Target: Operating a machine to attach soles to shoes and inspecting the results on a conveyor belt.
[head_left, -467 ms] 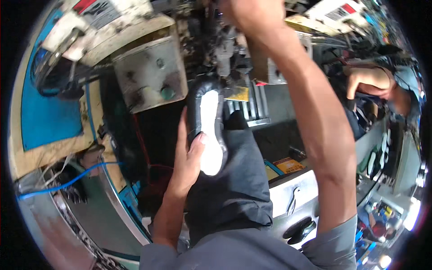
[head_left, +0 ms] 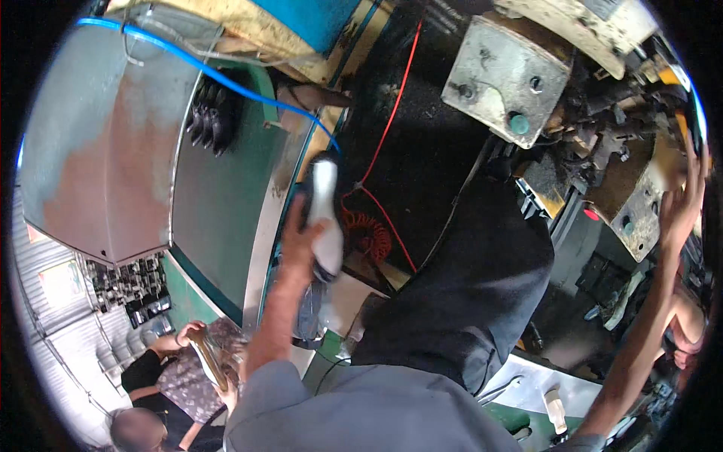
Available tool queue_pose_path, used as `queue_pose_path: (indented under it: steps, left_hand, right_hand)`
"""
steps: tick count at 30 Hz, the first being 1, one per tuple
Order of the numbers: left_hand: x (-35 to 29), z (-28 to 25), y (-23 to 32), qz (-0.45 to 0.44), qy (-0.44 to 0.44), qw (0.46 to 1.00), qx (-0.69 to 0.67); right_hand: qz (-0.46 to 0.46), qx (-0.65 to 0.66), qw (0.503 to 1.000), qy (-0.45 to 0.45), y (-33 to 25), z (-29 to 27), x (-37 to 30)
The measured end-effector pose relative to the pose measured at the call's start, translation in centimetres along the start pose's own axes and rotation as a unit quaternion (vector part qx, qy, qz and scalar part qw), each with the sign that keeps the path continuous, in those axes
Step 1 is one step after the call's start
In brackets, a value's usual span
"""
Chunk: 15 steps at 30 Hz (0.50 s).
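My left hand grips a black shoe upper by its side. Its white bottom faces up, and my thumb presses on that white part. Slightly blurred, the shoe is beside the edge of a conveyor with a dark green belt. On that belt, farther off, stand several black shoes. Out at the far right, my right hand has its fingers stretched and holds nothing I can see. It is beside a grimy metal control box of the machine.
Another control box with a green button juts out ahead. A blue hose crosses the conveyor, and a red coiled hose hangs nearby. At the lower left a co-worker holds a shoe; another person is partly visible at right.
My view has swung left toward the conveyor. My left hand has carried the shoe from before the machine to the belt's edge. My right arm now reaches out at the far right.
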<state>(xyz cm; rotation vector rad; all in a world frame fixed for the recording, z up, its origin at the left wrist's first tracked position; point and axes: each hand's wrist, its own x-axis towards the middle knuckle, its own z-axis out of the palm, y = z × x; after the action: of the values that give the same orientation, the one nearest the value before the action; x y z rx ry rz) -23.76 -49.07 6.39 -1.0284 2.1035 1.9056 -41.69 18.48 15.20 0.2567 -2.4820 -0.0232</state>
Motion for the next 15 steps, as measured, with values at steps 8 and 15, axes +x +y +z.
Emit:
queue_pose_path:
  steps: [8,15]
  left_hand:
    - [28.6,-21.0,-5.5,0.362,0.149,0.708,0.588]
    - [36.9,-24.2,-1.9,0.055,0.19,0.515,0.834]
  right_hand:
    - [0.336,0.2,0.868,-0.305,-7.1,-5.0,-33.9]
    - [0.386,0.269,0.791,-0.39,-9.8,-6.6,-38.4]
